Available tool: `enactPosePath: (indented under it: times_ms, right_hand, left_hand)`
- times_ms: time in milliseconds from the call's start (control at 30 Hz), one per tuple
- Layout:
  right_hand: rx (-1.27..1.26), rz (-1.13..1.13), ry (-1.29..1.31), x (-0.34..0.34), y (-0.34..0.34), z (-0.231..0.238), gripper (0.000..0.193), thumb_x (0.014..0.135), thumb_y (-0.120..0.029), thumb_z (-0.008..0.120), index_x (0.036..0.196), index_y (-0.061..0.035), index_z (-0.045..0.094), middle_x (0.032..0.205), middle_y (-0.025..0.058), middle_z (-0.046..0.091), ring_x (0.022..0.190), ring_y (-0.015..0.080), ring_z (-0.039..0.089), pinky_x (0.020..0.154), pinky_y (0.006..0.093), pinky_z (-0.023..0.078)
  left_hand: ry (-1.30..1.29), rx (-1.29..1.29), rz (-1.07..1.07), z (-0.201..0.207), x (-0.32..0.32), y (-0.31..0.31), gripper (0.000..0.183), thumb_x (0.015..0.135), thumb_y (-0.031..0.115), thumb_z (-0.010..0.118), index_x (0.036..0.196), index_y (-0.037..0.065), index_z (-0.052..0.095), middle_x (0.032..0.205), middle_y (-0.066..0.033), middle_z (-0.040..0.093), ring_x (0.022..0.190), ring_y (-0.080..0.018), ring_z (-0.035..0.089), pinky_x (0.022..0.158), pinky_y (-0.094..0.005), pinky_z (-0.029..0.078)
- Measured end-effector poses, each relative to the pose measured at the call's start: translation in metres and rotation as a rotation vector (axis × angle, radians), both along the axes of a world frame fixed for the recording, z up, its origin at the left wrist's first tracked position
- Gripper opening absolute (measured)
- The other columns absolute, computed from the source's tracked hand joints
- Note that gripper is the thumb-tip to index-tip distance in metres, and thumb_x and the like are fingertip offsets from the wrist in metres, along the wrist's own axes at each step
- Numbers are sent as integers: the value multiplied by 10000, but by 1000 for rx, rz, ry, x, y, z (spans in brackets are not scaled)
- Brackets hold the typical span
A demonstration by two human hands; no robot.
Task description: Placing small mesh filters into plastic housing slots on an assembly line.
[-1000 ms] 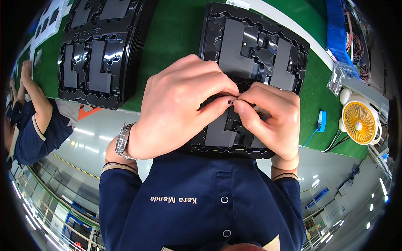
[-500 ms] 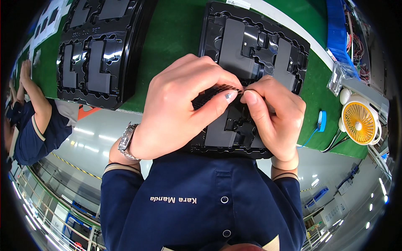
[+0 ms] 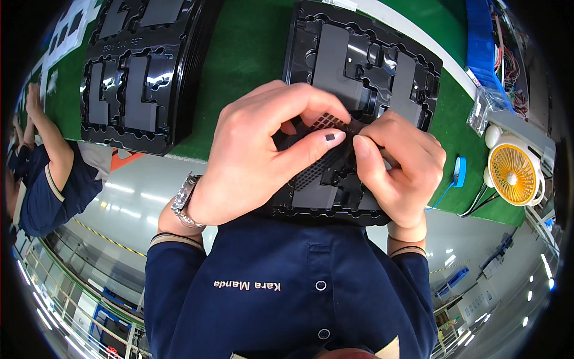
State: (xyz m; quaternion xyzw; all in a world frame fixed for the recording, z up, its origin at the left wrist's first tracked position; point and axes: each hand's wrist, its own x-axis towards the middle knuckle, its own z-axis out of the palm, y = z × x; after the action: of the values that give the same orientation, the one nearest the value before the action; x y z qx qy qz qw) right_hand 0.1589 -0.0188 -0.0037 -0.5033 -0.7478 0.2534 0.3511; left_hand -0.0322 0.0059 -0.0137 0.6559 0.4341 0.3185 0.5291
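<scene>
Both my hands pinching a small black mesh piece over the near tray.

My left hand [image 3: 257, 155] has thumb and forefinger closed on the perforated black mesh piece [image 3: 323, 140]; my right hand [image 3: 400, 164] nips the same piece from the other side, fingertips meeting mine; it sits just above the black moulded tray [image 3: 359, 54] on the green mat [image 3: 251, 48]; a second stack of black trays [image 3: 143, 72] lies to the left, well apart; a yellow desk fan [image 3: 512, 175] stands at the right; another person's arm [image 3: 51, 143] shows at the far left.
</scene>
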Motion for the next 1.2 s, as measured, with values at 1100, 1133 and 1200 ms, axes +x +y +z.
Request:
enactPosePath:
  times_ms: [1100, 1133, 1200]
  right_hand:
    - [-67, -19, 25, -1, -2, -2, 74, 831, -48, 700, 810, -9, 640, 675, 68, 591, 532, 199, 574, 466, 307, 436]
    - [-72, -20, 20, -2, -2, -1, 77, 824, -49, 704, 803, -12, 640, 670, 65, 590, 523, 198, 569, 462, 307, 432]
    - [-83, -27, 7, -2, -3, 0, 84, 811, -52, 712, 790, -18, 638, 660, 60, 586, 507, 196, 561, 452, 309, 425]
  left_hand:
    - [-7, 45, -54, -2, -3, 3, 109, 821, 38, 682, 927, 15, 688, 869, -57, 671, 804, -136, 611, 651, -255, 484]
    - [-12, 31, -51, -2, -3, 2, 108, 821, 38, 683, 926, 16, 689, 874, -56, 672, 806, -136, 613, 652, -255, 485]
    - [-23, 3, -48, -3, -2, 2, 106, 822, 36, 684, 925, 16, 689, 882, -55, 673, 811, -134, 615, 655, -255, 486]
